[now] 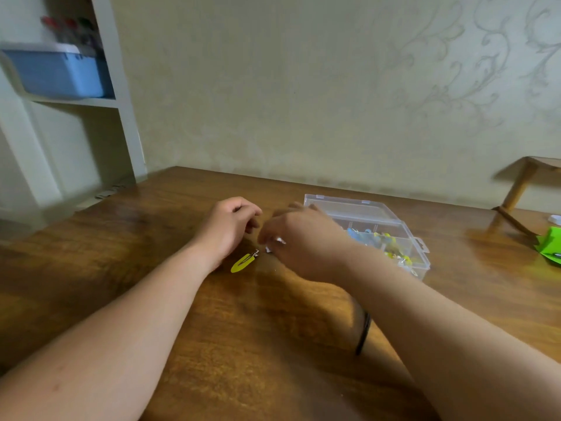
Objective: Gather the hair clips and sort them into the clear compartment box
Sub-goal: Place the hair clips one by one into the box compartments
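Observation:
A yellow hair clip (242, 262) lies on the wooden table (151, 238), just below my left hand (229, 226). That hand hovers with its fingers curled loosely and I see nothing in it. My right hand (299, 241) is blurred beside it, and its fingertips pinch a small silvery clip (277, 242). Behind my right hand stands the clear compartment box (368, 230) with its lid raised. Several blue and yellow clips (385, 243) lie in its compartments.
A black hair band (363, 332) lies on the table beside my right forearm. A green packet (551, 244) and a wooden stand (517, 192) are at the right edge. A white shelf with a blue bin (57, 72) stands at the back left.

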A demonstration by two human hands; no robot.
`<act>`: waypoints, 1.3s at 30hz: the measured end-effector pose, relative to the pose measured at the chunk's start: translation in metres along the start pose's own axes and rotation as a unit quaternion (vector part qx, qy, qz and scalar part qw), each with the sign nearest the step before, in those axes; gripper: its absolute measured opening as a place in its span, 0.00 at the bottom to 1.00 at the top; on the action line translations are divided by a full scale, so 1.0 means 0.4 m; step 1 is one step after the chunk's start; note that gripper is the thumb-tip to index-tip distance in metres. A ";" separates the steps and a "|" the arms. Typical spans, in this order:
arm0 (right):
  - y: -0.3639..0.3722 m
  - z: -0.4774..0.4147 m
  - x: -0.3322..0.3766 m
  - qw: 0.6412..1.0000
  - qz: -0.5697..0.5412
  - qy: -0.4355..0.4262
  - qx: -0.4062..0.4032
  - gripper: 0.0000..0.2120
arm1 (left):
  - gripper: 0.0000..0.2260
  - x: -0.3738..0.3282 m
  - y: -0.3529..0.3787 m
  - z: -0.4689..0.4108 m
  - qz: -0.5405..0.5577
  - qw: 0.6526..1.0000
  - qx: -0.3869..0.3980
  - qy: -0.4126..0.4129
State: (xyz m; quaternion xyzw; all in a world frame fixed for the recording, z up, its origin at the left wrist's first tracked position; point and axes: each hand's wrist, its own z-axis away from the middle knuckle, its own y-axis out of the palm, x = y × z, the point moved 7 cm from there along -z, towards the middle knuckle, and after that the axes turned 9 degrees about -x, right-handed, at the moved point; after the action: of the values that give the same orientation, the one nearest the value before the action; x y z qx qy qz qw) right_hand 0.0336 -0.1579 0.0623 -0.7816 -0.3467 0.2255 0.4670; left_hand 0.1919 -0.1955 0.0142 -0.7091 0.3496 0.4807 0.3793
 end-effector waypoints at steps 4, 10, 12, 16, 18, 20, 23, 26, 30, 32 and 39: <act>0.054 -0.037 0.053 0.996 0.053 -0.047 0.056 0.13 | 0.07 0.000 -0.013 0.005 0.039 0.999 -0.003 -0.018; 0.062 -0.044 0.077 0.995 0.047 -0.037 0.081 0.05 | 0.09 -0.001 -0.018 0.003 0.037 0.999 -0.008 -0.028; 0.051 -0.033 0.083 0.996 0.045 -0.032 0.070 0.05 | 0.09 0.004 -0.015 -0.003 0.040 0.998 -0.015 -0.045; 0.024 0.009 0.095 1.000 -0.011 -0.018 0.021 0.04 | 0.11 0.002 -0.022 -0.006 0.058 0.996 -0.040 -0.054; -0.016 0.022 0.051 0.997 -0.068 0.032 -0.020 0.03 | 0.10 0.005 -0.026 -0.004 0.046 0.997 -0.038 -0.052; -0.072 0.032 -0.045 0.981 -0.135 0.125 -0.065 0.02 | 0.11 0.010 -0.027 -0.004 0.034 0.998 -0.033 -0.043; -0.145 0.082 -0.222 0.923 -0.219 0.277 -0.154 0.03 | 0.12 0.010 -0.024 -0.001 0.017 0.999 -0.028 -0.031; -0.130 0.134 -0.314 0.892 -0.238 0.355 -0.147 0.05 | 0.12 0.000 -0.019 0.006 -0.003 1.000 -0.015 -0.013; -0.089 0.140 -0.314 0.900 -0.221 0.358 -0.116 0.07 | 0.13 -0.004 -0.012 0.009 -0.022 1.000 -0.003 0.003; -0.083 0.134 -0.305 0.900 -0.229 0.352 -0.114 0.04 | 0.13 -0.004 -0.012 0.010 -0.026 1.000 -0.005 0.007; -0.063 0.105 -0.292 0.897 -0.237 0.358 -0.101 0.03 | 0.13 -0.014 -0.010 0.022 -0.043 0.999 -0.002 0.010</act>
State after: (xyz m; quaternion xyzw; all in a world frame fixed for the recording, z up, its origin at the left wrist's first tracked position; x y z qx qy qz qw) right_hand -0.0800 -0.2136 0.0685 -0.7475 -0.3516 -0.2233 0.5175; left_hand 0.1902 -0.1853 0.0183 -0.7292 0.3216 0.4576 0.3942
